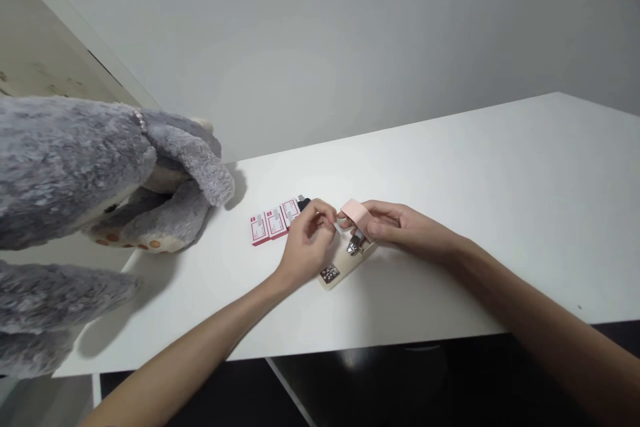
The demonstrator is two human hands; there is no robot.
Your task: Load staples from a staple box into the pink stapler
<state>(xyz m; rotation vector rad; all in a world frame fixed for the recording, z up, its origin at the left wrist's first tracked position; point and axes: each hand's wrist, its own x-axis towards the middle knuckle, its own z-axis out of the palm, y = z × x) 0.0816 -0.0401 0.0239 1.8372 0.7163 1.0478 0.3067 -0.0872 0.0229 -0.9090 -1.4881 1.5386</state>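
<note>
My right hand point(393, 223) grips a pale pink, block-like piece point(356, 212) between thumb and fingers. Below it a flat cream-coloured base point(345, 263) lies slanted on the table, with a dark metal plate point(330, 272) covered in shiny dots at its near end. A shiny silver metal part point(355, 244) sits under the pink piece; whether they are joined I cannot tell. My left hand point(310, 240) is closed in a pinch just left of the pink piece. A small pale edge shows near its fingertips, but what they hold is too small to make out.
Several small red-and-white boxes point(267, 225) lie in a row left of my left hand. Behind them is a black item point(303, 203) with a silver end. A large grey plush toy point(175, 147) takes up the left of the white table point(475, 180), against a wall.
</note>
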